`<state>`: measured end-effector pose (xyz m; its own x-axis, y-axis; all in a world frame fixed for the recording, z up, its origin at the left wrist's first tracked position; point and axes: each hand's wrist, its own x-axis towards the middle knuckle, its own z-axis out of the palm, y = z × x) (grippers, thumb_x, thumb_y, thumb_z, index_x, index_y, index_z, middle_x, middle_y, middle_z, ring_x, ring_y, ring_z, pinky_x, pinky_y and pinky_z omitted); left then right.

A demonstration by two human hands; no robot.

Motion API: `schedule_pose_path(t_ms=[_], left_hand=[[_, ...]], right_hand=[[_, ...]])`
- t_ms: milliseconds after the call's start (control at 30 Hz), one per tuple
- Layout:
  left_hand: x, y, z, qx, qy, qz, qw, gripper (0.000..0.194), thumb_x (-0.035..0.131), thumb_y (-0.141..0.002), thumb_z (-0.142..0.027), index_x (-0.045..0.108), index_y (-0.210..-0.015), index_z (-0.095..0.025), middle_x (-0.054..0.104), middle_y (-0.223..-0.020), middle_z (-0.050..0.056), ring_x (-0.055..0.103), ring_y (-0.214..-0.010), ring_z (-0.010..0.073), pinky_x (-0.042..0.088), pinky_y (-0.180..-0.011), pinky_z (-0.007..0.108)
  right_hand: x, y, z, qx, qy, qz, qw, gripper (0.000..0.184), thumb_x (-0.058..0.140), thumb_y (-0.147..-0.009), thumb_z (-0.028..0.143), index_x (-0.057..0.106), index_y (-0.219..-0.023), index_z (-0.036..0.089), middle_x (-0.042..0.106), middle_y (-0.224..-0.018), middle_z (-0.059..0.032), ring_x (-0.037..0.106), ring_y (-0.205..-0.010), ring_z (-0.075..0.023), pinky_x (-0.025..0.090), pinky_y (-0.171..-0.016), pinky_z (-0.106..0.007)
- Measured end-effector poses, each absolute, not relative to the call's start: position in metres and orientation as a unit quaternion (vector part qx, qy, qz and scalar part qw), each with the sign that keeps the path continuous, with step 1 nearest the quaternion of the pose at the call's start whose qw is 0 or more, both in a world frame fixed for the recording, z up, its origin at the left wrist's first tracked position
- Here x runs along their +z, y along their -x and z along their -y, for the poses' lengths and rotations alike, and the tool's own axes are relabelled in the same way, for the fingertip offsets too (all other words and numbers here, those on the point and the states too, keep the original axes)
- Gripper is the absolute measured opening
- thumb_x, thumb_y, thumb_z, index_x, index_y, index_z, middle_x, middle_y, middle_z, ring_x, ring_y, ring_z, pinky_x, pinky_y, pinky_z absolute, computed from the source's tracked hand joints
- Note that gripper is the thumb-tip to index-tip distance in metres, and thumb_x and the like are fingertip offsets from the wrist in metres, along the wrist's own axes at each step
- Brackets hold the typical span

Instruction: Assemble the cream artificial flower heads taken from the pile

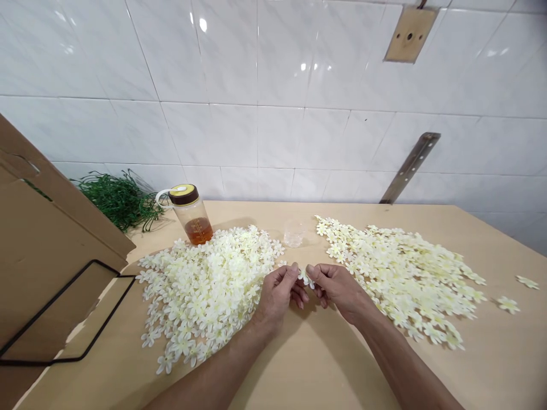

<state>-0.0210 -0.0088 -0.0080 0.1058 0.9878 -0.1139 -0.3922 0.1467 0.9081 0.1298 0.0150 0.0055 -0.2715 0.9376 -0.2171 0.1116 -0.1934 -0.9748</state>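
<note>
Head view: bottle (pixel 193 217) seen behind left heap of flowers (pixel 209 290).
Left hand (pixel 277 293): pale flower (pixel 305 279) pinched between the heaps.
Right hand (pixel 339 289): same flower's other edge pinched.
Right heap (pixel 410 273): flowers spread out beside that hand.

The left hand (pixel 273 296) and right hand (pixel 342 287) partly covered the flower (pixel 305 277). Cardboard (pixel 38 256), cut by the left edge, hid some green stems (pixel 117 199); print (pixel 198 224) on the bottle (pixel 183 213) was unreadably small.

Pale flower (pixel 306 278) in left fingers (pixel 291 273) and right fingers (pixel 314 274), between two flower piles (pixel 213 285).
</note>
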Motion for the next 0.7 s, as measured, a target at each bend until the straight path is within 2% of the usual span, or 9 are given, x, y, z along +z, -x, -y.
schedule_pose_path(t_ms=[200, 367, 467, 600, 700], left_hand=[[-0.009, 0.023, 0.009, 0.533, -0.383, -0.398, 0.641, 0.033, 0.072, -0.075, -0.045, 0.060, -0.075, -0.014, 0.058, -0.052, 0.000, 0.054, -0.046, 0.0110, 0.040, -0.044, 0.020], [-0.009, 0.024, 0.007, 0.560, -0.345, -0.388, 0.646, 0.030, 0.071, -0.077, -0.042, 0.060, -0.076, -0.014, 0.061, -0.067, 0.001, 0.056, -0.050, 0.0095, 0.040, -0.045, 0.020], [-0.009, 0.024, 0.006, 0.570, -0.330, -0.391, 0.643, 0.030, 0.072, -0.075, -0.041, 0.059, -0.074, -0.014, 0.060, -0.066, 0.000, 0.054, -0.049, 0.0088, 0.040, -0.045, 0.020], [-0.009, 0.024, 0.006, 0.571, -0.325, -0.396, 0.641, 0.031, 0.073, -0.074, -0.042, 0.060, -0.074, -0.013, 0.060, -0.065, 0.001, 0.053, -0.049, 0.0086, 0.040, -0.045, 0.020], [-0.008, 0.023, 0.006, 0.567, -0.318, -0.395, 0.649, 0.034, 0.074, -0.073, -0.044, 0.061, -0.072, -0.013, 0.061, -0.068, 0.002, 0.054, -0.049, 0.0087, 0.040, -0.044, 0.020]], right_hand=[[0.006, -0.132, -0.017, 0.589, 0.505, 0.530, 0.343, 0.052, 0.067, -0.073, 0.064, 0.053, -0.057, 0.017, 0.049, -0.048, 0.0035, 0.040, -0.041, -0.0075, 0.033, -0.039, -0.021], [0.013, -0.139, -0.019, 0.629, 0.451, 0.529, 0.348, 0.047, 0.069, -0.075, 0.060, 0.058, -0.063, 0.015, 0.051, -0.053, 0.0024, 0.042, -0.045, -0.0078, 0.036, -0.044, -0.022], [0.019, -0.143, -0.019, 0.630, 0.430, 0.534, 0.364, 0.042, 0.071, -0.075, 0.055, 0.061, -0.069, 0.015, 0.052, -0.058, 0.0016, 0.043, -0.050, -0.0086, 0.038, -0.047, -0.022], [0.020, -0.147, -0.021, 0.607, 0.453, 0.533, 0.378, 0.042, 0.071, -0.074, 0.057, 0.063, -0.073, 0.016, 0.050, -0.057, 0.0017, 0.043, -0.051, -0.0096, 0.037, -0.046, -0.023], [0.014, -0.151, -0.026, 0.539, 0.521, 0.534, 0.392, 0.045, 0.065, -0.076, 0.062, 0.061, -0.070, 0.017, 0.046, -0.052, 0.0038, 0.039, -0.044, -0.0089, 0.034, -0.044, -0.024]])
